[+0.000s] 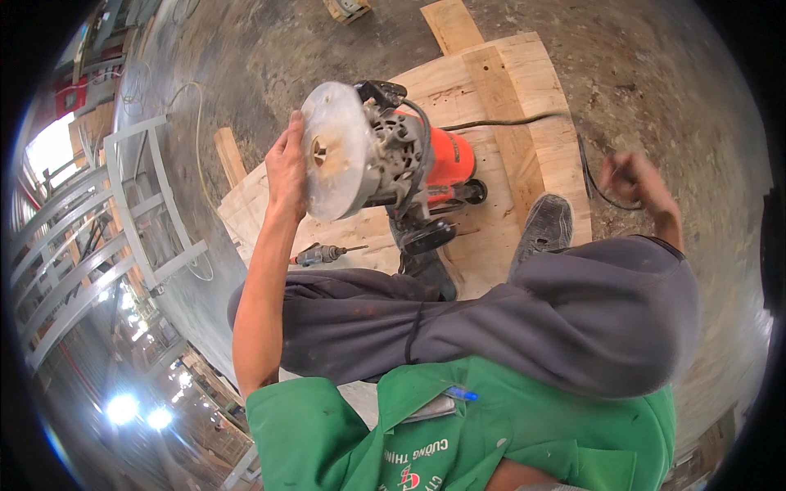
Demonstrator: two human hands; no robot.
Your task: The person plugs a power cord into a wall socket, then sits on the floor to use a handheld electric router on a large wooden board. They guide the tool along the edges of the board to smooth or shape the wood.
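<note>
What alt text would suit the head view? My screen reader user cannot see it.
A person's left hand grips the round, dusty base plate of an orange router, held tilted up over plywood sheets. Their right hand is raised by the black power cord; a small drill lies on the plywood.

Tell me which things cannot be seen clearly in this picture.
- Head view: the left hand grips the router's round base plate; the plate covers its palm side.
- Head view: the right hand is blurred, so I cannot tell if it holds the black cord.
- Head view: the router hides its own far end.
- Head view: the drill shows only partly, behind the forearm.
</note>
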